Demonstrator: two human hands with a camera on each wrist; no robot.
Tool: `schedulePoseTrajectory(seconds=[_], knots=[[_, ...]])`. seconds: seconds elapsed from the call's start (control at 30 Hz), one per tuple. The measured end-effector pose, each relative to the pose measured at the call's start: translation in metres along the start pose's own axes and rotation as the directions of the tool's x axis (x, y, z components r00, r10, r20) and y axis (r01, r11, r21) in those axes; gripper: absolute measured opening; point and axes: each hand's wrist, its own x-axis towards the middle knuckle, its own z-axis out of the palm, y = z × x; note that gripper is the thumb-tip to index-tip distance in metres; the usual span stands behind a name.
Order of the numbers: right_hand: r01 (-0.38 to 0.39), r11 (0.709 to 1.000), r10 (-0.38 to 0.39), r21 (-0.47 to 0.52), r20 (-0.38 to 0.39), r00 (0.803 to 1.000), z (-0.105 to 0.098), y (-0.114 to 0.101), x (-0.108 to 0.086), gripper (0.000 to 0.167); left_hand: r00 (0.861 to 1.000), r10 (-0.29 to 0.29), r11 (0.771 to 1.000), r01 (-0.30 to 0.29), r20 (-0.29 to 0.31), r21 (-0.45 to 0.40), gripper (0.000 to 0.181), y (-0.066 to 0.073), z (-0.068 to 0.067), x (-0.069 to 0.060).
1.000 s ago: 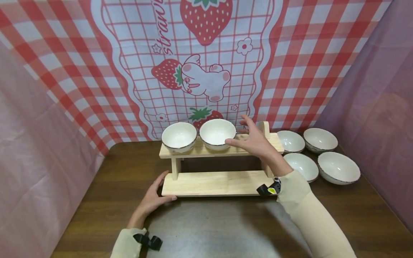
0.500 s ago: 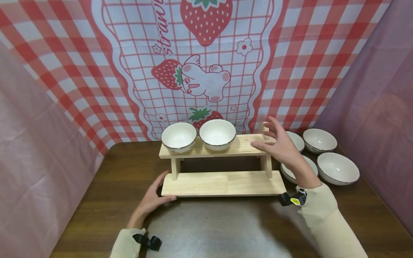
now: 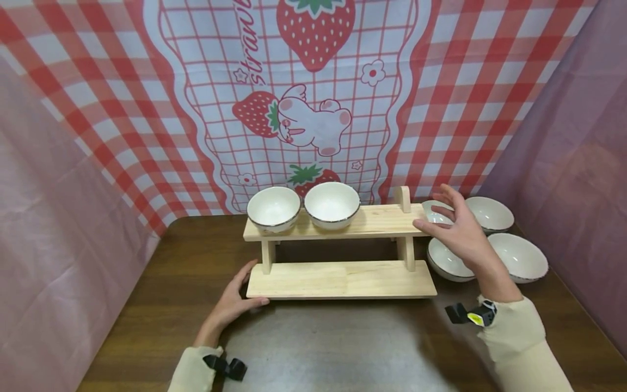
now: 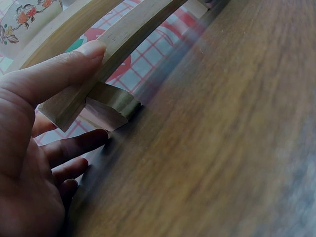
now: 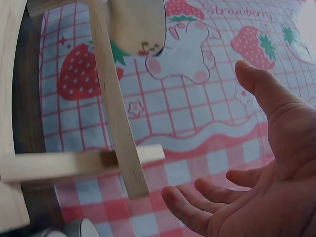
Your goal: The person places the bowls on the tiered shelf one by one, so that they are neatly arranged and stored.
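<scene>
- The right hand (image 3: 458,228) is released: its fingers are spread and gently curved around nothing, beside the right end of the wooden rack (image 3: 338,276); the right wrist view shows a gap between them.
- A second ago this hand was at the right-hand bowl (image 3: 332,204), thumb against the rim; it has since moved away to the right, and that bowl now sits on the upper board (image 3: 387,219), well to the hand's left.
- The left hand (image 3: 235,296) keeps its grasp on the rack's near left corner, thumb on the lower board (image 3: 338,286) and fingers around behind the end, as it was earlier.
- The left-hand bowl (image 3: 273,208) has stayed put too, beyond the left hand, just beside the other one.
- The rack's long axis runs sideways between the hands, its left end at the left hand and its right end just left of the right hand; the lower board lies nearer the person, the upper one farther back.
- Both bowls stand upright, mouths up, in a row along that axis.
- Four more bowls (image 3: 521,257) stand mouth up on the desk (image 3: 338,343) around the right hand, which partly covers some of them.
</scene>
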Motion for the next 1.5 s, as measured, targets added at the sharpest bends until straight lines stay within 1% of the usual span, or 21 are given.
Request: schedulePoseTrajectory(seconds=[0.13,0.3,0.53,0.67,0.73,0.9,1.0,1.1,1.23,1.43,1.5], knots=[[-0.018,0.999,0.017,-0.039,-0.021,1.000,-0.012,0.009,-0.003,0.102,1.000,0.008,1.000,-0.008,-0.007,0.006,0.100,0.000,0.000,0.000],[-0.066,0.995,0.062,-0.071,-0.055,0.997,-0.026,0.020,-0.007,0.102,1.000,0.012,1.000,-0.012,-0.012,0.003,0.100,0.000,-0.001,0.000],[-0.155,0.981,0.143,-0.119,-0.100,0.985,-0.042,0.040,-0.017,0.104,1.000,0.012,1.000,-0.012,0.000,-0.008,0.100,0.000,-0.001,0.000],[-0.181,0.974,0.164,-0.138,-0.127,0.978,-0.053,0.054,-0.023,0.103,1.000,0.009,1.000,-0.009,-0.001,-0.010,0.100,0.000,-0.001,0.000],[-0.188,0.971,0.168,-0.147,-0.141,0.976,-0.059,0.060,-0.026,0.102,1.000,0.006,1.000,-0.006,-0.001,-0.007,0.099,0.000,-0.001,0.000],[-0.175,0.978,0.155,-0.116,-0.168,0.973,-0.069,0.077,-0.029,0.101,1.000,0.004,1.000,-0.004,-0.005,-0.001,0.100,-0.001,-0.001,0.001],[-0.164,0.981,0.141,-0.106,-0.199,0.970,-0.072,0.086,-0.031,0.100,1.000,-0.003,1.000,0.003,-0.003,-0.002,0.101,-0.001,-0.001,0.000],[-0.182,0.974,0.149,-0.132,-0.226,0.963,-0.077,0.094,-0.034,0.101,1.000,-0.002,1.000,0.002,-0.005,0.004,0.101,-0.002,0.000,0.001],[-0.208,0.965,0.167,-0.160,-0.235,0.958,-0.082,0.102,-0.038,0.103,1.000,-0.009,1.000,0.009,-0.011,0.013,0.100,-0.001,0.000,0.000],[-0.215,0.962,0.167,-0.168,-0.260,0.951,-0.088,0.112,-0.042,0.104,1.000,-0.008,1.000,0.008,-0.013,-0.005,0.100,0.002,-0.001,0.000],[-0.208,0.962,0.156,-0.176,-0.272,0.950,-0.091,0.115,-0.043,0.104,1.000,-0.009,1.000,0.009,-0.009,-0.011,0.099,0.002,-0.001,0.000]])
